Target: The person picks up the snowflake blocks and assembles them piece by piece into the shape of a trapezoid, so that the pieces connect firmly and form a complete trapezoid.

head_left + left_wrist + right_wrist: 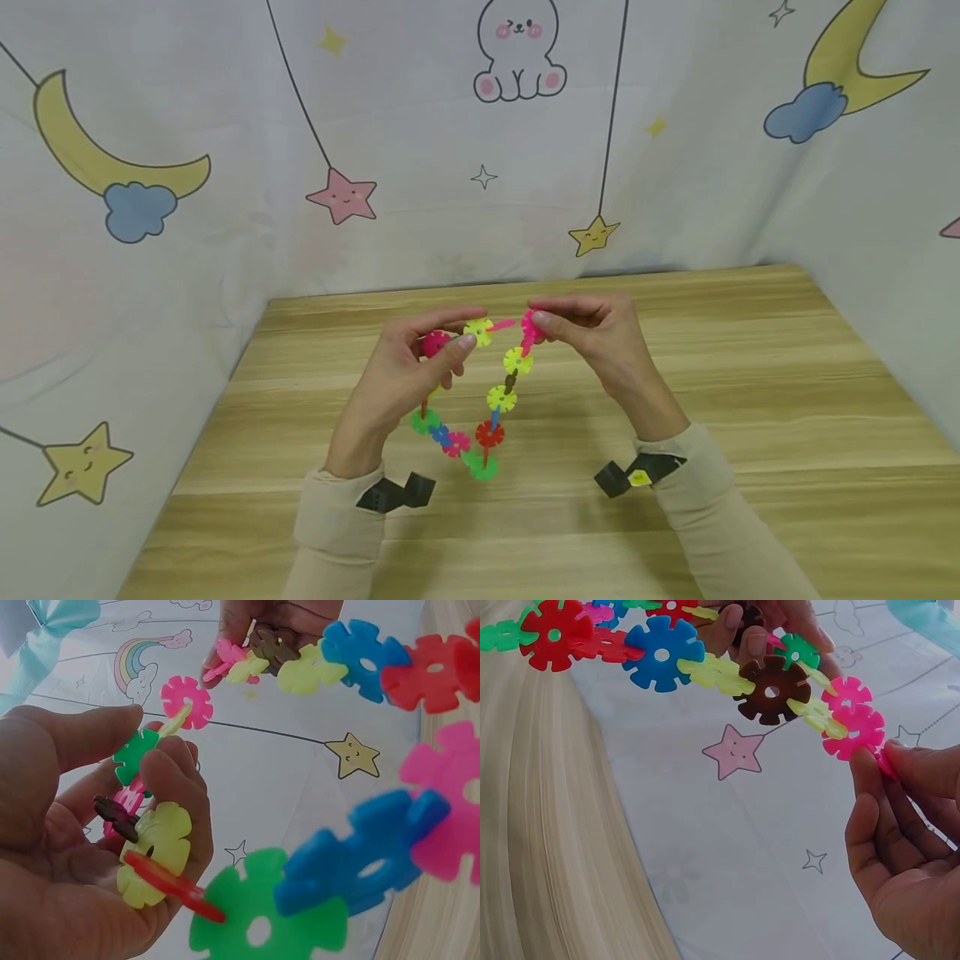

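Note:
A chain of interlocking notched plastic discs [517, 361] hangs in a loop between the two hands, above the table. My left hand [397, 367] pinches the chain near one end, by a yellow disc [478, 332]. Beyond its fingertips a pink disc [187, 702] sticks out, and a green disc [136, 756] lies between thumb and fingers. My right hand [611, 337] pinches a pink disc [886, 760] at the other end. In the head view a narrow gap shows between the two ends; in the right wrist view their pink discs overlap. The lowest part is a green disc [483, 467].
Beneath the hands is a wood-grain table [787, 400]. A white cloth backdrop [420, 233] with printed stars, moons and clouds stands behind it and at both sides. Each wrist wears a black camera strap [660, 465].

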A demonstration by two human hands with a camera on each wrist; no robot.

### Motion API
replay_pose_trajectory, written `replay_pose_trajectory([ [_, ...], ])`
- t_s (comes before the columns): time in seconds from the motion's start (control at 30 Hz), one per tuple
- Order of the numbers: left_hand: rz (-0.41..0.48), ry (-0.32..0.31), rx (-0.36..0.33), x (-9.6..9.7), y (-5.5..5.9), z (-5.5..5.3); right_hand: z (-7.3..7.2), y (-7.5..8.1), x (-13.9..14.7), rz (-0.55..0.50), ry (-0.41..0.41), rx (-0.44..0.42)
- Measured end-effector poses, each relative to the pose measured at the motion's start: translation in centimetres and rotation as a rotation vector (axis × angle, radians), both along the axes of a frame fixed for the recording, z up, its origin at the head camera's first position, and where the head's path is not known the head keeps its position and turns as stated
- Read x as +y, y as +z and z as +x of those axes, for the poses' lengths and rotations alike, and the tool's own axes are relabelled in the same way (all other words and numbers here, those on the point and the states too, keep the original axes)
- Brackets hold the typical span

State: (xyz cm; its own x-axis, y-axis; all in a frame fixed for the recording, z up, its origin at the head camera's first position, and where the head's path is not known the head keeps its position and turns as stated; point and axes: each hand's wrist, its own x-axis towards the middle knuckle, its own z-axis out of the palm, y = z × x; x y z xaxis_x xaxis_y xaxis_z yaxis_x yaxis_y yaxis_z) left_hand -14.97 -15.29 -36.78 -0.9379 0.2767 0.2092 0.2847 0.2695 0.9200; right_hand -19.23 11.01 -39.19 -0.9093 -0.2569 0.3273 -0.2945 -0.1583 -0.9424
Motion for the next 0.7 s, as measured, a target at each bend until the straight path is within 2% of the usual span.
replay_pose_trajectory([
  [0.33, -0.027, -0.020, 0.007, 0.16, -0.05, 0.12, 0.10, 0.08, -0.11, 0.006, 0.002, 0.024],
  [0.53, -0.013, -0.039, 0.015, 0.44, -0.15, 0.15, 0.09, 0.05, -0.28, 0.014, -0.002, 0.034],
  [0.7, -0.015, -0.032, 0.030, 0.79, -0.25, 0.07, 0.10, 0.00, -0.31, 0.018, -0.014, 0.041],
])
